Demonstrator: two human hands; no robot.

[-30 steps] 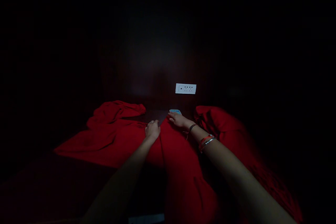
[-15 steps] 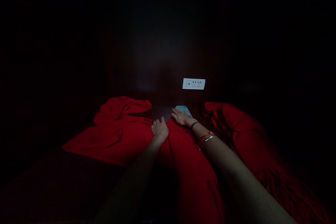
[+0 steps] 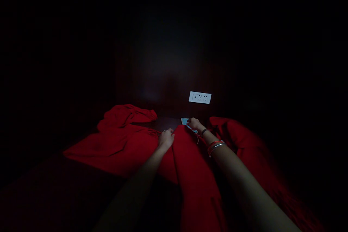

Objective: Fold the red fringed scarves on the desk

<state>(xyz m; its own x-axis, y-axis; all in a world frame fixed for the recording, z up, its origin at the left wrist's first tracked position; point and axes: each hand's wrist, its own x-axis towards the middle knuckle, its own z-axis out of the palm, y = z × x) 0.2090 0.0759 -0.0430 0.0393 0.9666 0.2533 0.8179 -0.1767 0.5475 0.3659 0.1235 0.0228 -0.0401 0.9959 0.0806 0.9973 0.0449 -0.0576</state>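
On a dark surface, two hands over red cloth

Three areas of red cloth (image 3: 191,163) show: left, middle and right; whether they join is unclear. The left hand (image 3: 166,138) rests with bent fingers where left and middle meet. The right hand (image 3: 194,124) curls over one phone (image 3: 184,120) at the middle area's far end. Whether either hand pinches is unclear. Behind is one socket plate (image 3: 200,97). Bare dark surface (image 3: 167,122) lies left of the phone; the right forearm (image 3: 233,165) crosses the gap between middle and right.
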